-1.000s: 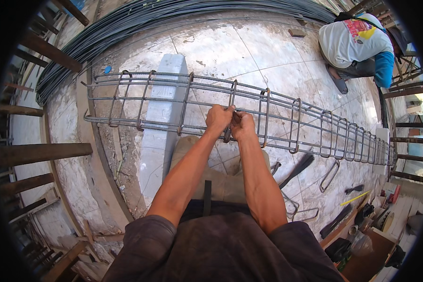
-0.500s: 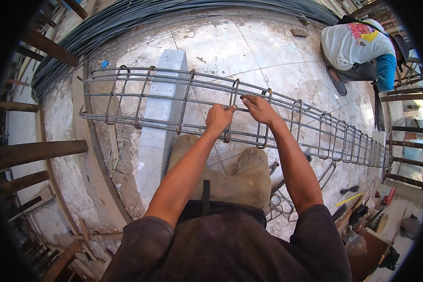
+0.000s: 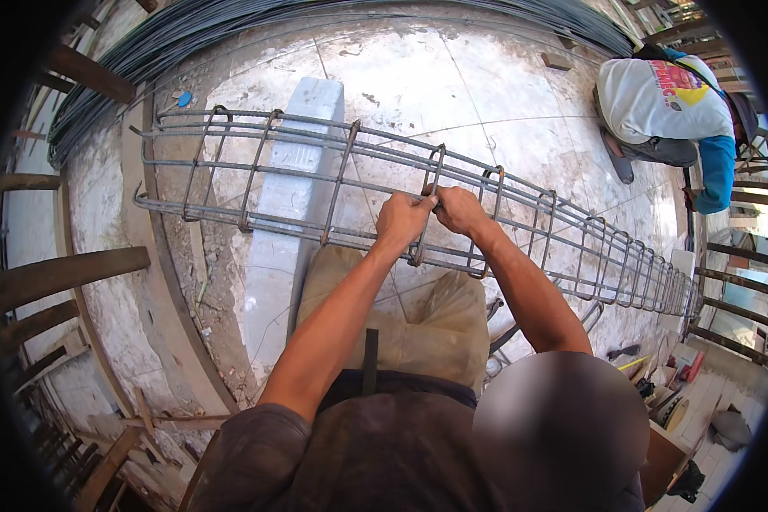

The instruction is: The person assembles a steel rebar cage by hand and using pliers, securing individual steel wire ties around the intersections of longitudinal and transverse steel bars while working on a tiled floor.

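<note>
A long cage of steel rebar (image 3: 340, 183), lengthwise bars ringed by square stirrups, stretches across in front of me and away to the right. My left hand (image 3: 404, 219) is closed, thumb and fingertips pinched at one stirrup where it crosses a middle bar. Against it, my right hand (image 3: 460, 210) is also closed, its fingertips meeting the left ones at the same crossing. Whatever lies between the fingertips is too small and covered to make out. Beneath the cage's left part stands a pale white block (image 3: 316, 98), which props it off the floor.
A thick bundle of loose rebar (image 3: 179, 51) curves along the far side. At the far right a person (image 3: 666, 102) in a white and blue shirt crouches. Wooden boards (image 3: 179, 307) and posts (image 3: 68, 277) line the left. Tools and boxes (image 3: 678, 384) lie at lower right.
My right hand has moved left and down to meet my left hand at the stirrup. The view has shifted slightly, and the crouching person's arm sits lower.
</note>
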`<state>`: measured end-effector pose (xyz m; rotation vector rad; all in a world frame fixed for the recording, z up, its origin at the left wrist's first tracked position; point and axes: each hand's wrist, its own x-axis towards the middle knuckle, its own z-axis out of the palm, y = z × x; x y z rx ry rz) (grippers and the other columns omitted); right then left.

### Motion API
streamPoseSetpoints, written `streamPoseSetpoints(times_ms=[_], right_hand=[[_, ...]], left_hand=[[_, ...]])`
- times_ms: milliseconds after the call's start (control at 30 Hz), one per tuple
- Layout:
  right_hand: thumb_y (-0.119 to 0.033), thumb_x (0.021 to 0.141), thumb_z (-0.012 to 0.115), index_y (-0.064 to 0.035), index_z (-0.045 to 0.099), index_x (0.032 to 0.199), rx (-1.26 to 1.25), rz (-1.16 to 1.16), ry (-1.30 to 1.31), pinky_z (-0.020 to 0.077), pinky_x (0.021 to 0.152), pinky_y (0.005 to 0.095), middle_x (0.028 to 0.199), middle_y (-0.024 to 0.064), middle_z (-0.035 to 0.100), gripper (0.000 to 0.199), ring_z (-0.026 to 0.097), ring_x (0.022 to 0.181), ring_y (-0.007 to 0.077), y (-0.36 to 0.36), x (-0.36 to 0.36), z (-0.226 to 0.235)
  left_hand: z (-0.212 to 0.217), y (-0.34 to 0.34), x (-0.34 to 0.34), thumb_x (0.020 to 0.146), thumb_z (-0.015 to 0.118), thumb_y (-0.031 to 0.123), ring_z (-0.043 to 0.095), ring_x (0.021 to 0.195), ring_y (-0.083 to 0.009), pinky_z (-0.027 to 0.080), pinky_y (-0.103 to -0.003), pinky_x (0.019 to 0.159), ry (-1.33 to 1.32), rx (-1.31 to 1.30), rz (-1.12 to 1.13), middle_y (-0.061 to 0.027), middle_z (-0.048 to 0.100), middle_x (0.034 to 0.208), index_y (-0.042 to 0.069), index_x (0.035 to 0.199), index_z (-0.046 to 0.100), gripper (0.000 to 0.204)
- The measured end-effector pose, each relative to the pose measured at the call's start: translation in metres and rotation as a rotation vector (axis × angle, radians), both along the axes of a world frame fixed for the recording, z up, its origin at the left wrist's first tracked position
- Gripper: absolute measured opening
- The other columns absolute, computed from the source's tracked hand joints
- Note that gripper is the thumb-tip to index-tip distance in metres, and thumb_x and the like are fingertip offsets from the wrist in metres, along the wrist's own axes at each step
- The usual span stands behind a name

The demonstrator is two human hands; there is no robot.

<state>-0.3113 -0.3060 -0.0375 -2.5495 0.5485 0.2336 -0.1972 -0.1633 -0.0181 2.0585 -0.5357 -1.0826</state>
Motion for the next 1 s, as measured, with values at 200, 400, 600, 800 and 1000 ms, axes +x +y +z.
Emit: streamPoseSetpoints(times_ms=[200, 400, 600, 800, 1000], right_hand=[[-0.021, 0.088, 0.067, -0.0047, 0.069, 0.108, -0.111, 0.002, 0.019, 0.0549, 0.085, 0.0521, 0.099, 0.0218, 0.074, 0.026, 0.070, 0.101, 0.0415, -0.007, -0.004, 0.007], [-0.026, 0.090, 0.074, 0.0010, 0.070, 0.108, 0.368, -0.069, 0.271, 0.0552, 0.086, 0.0417, 0.100, 0.0176, 0.074, 0.032, 0.070, 0.097, 0.0291, -0.043, 0.006, 0.045], [-0.021, 0.090, 0.071, -0.0016, 0.077, 0.099, 0.090, -0.145, 0.048, 0.0570, 0.082, 0.0416, 0.094, 0.0176, 0.078, 0.022, 0.075, 0.088, 0.0316, -0.027, 0.011, 0.041], [-0.021, 0.089, 0.068, -0.0036, 0.077, 0.094, -0.077, -0.288, 0.005, 0.0555, 0.077, 0.0503, 0.087, 0.0235, 0.074, 0.020, 0.071, 0.085, 0.0433, 0.025, 0.012, 0.072], [-0.012, 0.089, 0.065, -0.0001, 0.073, 0.086, -0.144, -0.404, -0.256, 0.0532, 0.073, 0.0537, 0.082, 0.0267, 0.069, 0.015, 0.069, 0.079, 0.0461, 0.066, -0.008, 0.061]], left_hand=[[-0.005, -0.002, -0.003, 0.087, 0.074, 0.053, 0.074, 0.072, -0.0370, 0.054, -0.046, 0.068, -0.022, -0.048, 0.024, -0.0255, 0.072, 0.073, -0.006, 0.088, 0.079, 0.059], [-0.006, -0.001, -0.002, 0.087, 0.075, 0.052, 0.074, 0.073, -0.0365, 0.055, -0.045, 0.070, 0.006, -0.030, 0.007, -0.0253, 0.073, 0.074, -0.005, 0.093, 0.079, 0.058], [-0.003, 0.002, -0.004, 0.088, 0.074, 0.052, 0.074, 0.077, -0.0367, 0.055, -0.047, 0.073, 0.010, -0.052, 0.038, -0.0262, 0.073, 0.077, -0.002, 0.095, 0.080, 0.055], [0.000, 0.017, -0.014, 0.092, 0.070, 0.040, 0.072, 0.083, -0.0442, 0.054, -0.053, 0.076, 0.003, -0.120, 0.037, -0.0276, 0.072, 0.083, -0.001, 0.086, 0.077, 0.041], [0.015, 0.006, -0.015, 0.088, 0.060, 0.016, 0.071, 0.075, -0.0435, 0.054, -0.050, 0.070, 0.038, -0.179, 0.101, -0.0287, 0.070, 0.078, -0.004, 0.082, 0.074, 0.026]])
